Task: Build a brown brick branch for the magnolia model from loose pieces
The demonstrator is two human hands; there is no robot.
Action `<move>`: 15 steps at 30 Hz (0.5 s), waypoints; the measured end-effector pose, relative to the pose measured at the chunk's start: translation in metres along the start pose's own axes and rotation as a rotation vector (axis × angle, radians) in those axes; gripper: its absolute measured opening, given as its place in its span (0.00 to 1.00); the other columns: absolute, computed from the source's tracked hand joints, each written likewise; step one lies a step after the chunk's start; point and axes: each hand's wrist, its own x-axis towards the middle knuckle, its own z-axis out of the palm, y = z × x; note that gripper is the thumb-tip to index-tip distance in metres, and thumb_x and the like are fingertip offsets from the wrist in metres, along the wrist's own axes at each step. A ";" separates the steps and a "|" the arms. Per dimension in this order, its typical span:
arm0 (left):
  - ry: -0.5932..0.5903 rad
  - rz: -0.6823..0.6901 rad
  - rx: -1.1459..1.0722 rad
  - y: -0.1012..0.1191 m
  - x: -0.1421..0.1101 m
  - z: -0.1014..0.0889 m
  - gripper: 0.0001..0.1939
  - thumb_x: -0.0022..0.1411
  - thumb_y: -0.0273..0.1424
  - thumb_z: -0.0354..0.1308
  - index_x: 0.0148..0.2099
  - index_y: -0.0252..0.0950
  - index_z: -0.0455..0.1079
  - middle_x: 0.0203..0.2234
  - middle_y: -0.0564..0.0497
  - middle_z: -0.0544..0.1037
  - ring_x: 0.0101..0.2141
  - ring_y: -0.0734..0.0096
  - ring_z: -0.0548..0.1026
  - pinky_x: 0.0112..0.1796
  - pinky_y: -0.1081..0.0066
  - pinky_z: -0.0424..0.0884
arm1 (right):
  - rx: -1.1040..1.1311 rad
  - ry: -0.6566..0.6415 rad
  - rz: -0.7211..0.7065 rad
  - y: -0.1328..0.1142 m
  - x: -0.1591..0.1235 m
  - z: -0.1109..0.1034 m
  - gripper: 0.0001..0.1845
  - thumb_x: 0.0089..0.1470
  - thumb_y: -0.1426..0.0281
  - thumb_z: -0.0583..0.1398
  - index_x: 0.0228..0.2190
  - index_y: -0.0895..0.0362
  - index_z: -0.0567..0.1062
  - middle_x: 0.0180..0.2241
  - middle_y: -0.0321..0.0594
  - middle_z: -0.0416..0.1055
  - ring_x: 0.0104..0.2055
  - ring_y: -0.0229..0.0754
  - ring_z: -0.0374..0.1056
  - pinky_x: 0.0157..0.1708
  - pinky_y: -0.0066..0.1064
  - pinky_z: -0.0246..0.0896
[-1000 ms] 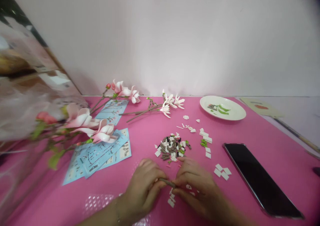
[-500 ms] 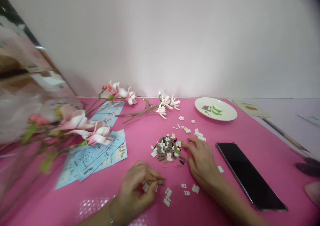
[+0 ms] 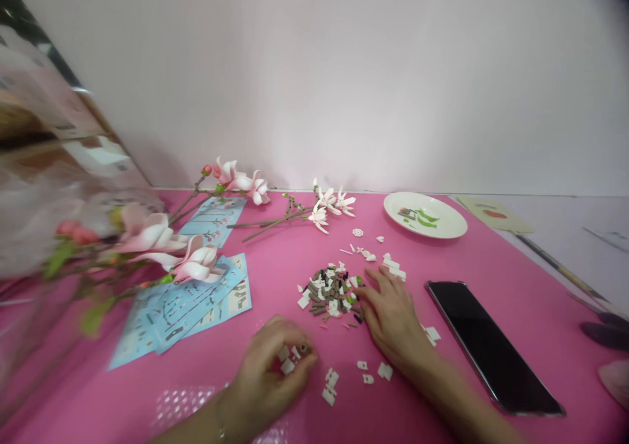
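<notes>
Bubble wrap [image 3: 181,406] lies on the pink tabletop [image 3: 275,277], nearest edge, partly under the L forearm. L hand [image 3: 270,369] is curled, thumb + index pinching a small brown pc [image 3: 303,348] end-on; a few white bits show btwn its fingers. Loose white pcs [image 3: 329,388] sit just R of it. R hand [image 3: 392,314] is ungripped, fingers loosely spread, tips at R edge of the mixed pile [image 3: 329,293] (brown, white, blk, some green), approx. centre. Dark phone [image 3: 494,346] lies R of the R forearm. Blue leaflets [image 3: 230,300] are L, w/ pink blossoms [image 3: 196,264] over them. Further back: white-flowered stem [image 3: 319,216], and plate [image 3: 455,228] holding green pcs, nr the wall [image 3: 334,90].
</notes>
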 end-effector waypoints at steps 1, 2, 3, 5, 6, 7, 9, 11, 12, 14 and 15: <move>-0.005 -0.001 0.006 0.001 0.000 0.000 0.05 0.60 0.23 0.56 0.37 0.38 0.66 0.25 0.52 0.72 0.27 0.70 0.69 0.29 0.71 0.65 | 0.007 -0.002 0.004 0.000 0.000 -0.001 0.14 0.58 0.73 0.52 0.39 0.57 0.76 0.54 0.49 0.63 0.61 0.61 0.50 0.55 0.58 0.50; -0.006 -0.004 0.010 0.001 0.001 -0.001 0.05 0.60 0.23 0.56 0.37 0.38 0.66 0.25 0.52 0.72 0.27 0.70 0.69 0.30 0.71 0.65 | 0.015 -0.004 0.008 0.000 0.000 -0.001 0.14 0.58 0.73 0.52 0.39 0.56 0.76 0.54 0.49 0.64 0.61 0.61 0.50 0.56 0.58 0.50; -0.008 -0.006 0.012 0.002 0.001 -0.001 0.04 0.60 0.23 0.56 0.37 0.38 0.67 0.25 0.52 0.72 0.27 0.70 0.69 0.30 0.71 0.65 | 0.024 -0.005 0.011 -0.001 0.001 -0.002 0.13 0.58 0.73 0.52 0.38 0.56 0.77 0.54 0.49 0.64 0.61 0.61 0.50 0.56 0.58 0.50; -0.018 -0.016 0.014 0.002 0.002 -0.001 0.04 0.61 0.24 0.56 0.38 0.38 0.67 0.25 0.52 0.72 0.28 0.70 0.69 0.30 0.71 0.65 | 0.046 -0.009 0.020 -0.001 0.001 -0.003 0.13 0.58 0.72 0.52 0.37 0.56 0.77 0.53 0.48 0.65 0.61 0.60 0.51 0.55 0.57 0.51; -0.025 -0.020 0.016 0.002 0.002 -0.001 0.04 0.61 0.24 0.56 0.38 0.38 0.67 0.26 0.52 0.72 0.28 0.70 0.69 0.30 0.71 0.65 | 0.059 -0.012 0.026 0.000 0.001 -0.004 0.12 0.58 0.72 0.53 0.36 0.55 0.76 0.52 0.48 0.65 0.61 0.60 0.51 0.55 0.57 0.51; -0.030 -0.023 0.018 0.002 0.002 -0.001 0.04 0.61 0.24 0.56 0.38 0.38 0.67 0.26 0.52 0.72 0.28 0.70 0.69 0.30 0.71 0.65 | 0.071 -0.014 0.032 0.000 0.001 -0.004 0.12 0.58 0.72 0.53 0.36 0.55 0.76 0.52 0.48 0.66 0.61 0.60 0.51 0.55 0.57 0.51; -0.038 -0.025 0.021 0.000 0.002 0.000 0.04 0.62 0.24 0.56 0.39 0.38 0.66 0.27 0.51 0.72 0.29 0.70 0.69 0.31 0.71 0.64 | 0.086 -0.019 0.045 0.002 0.000 -0.004 0.11 0.58 0.71 0.54 0.36 0.55 0.76 0.51 0.47 0.67 0.61 0.60 0.51 0.54 0.57 0.52; -0.043 -0.028 0.026 -0.001 0.002 0.000 0.04 0.62 0.24 0.56 0.38 0.37 0.66 0.27 0.51 0.72 0.29 0.69 0.69 0.31 0.71 0.64 | 0.092 -0.022 0.052 0.004 0.000 -0.003 0.11 0.57 0.71 0.54 0.36 0.54 0.77 0.51 0.47 0.66 0.60 0.60 0.51 0.54 0.57 0.52; -0.046 -0.029 0.030 -0.002 0.002 0.000 0.03 0.62 0.24 0.56 0.38 0.37 0.66 0.27 0.51 0.72 0.29 0.69 0.68 0.31 0.70 0.64 | 0.095 -0.021 0.051 0.005 -0.001 -0.002 0.11 0.57 0.70 0.55 0.37 0.54 0.77 0.51 0.47 0.67 0.60 0.60 0.51 0.53 0.56 0.53; -0.052 -0.027 0.041 -0.002 0.003 0.001 0.03 0.62 0.24 0.56 0.37 0.37 0.67 0.26 0.51 0.71 0.29 0.69 0.68 0.31 0.70 0.63 | 0.101 -0.014 0.036 0.009 -0.001 -0.001 0.11 0.57 0.69 0.55 0.36 0.52 0.78 0.51 0.46 0.67 0.60 0.60 0.52 0.53 0.56 0.53; -0.053 -0.024 0.047 -0.002 0.004 0.001 0.03 0.61 0.24 0.56 0.36 0.36 0.67 0.26 0.51 0.71 0.29 0.69 0.68 0.31 0.70 0.63 | 0.105 -0.007 0.028 0.010 -0.001 0.000 0.10 0.56 0.69 0.56 0.35 0.52 0.78 0.50 0.46 0.68 0.59 0.60 0.53 0.53 0.55 0.53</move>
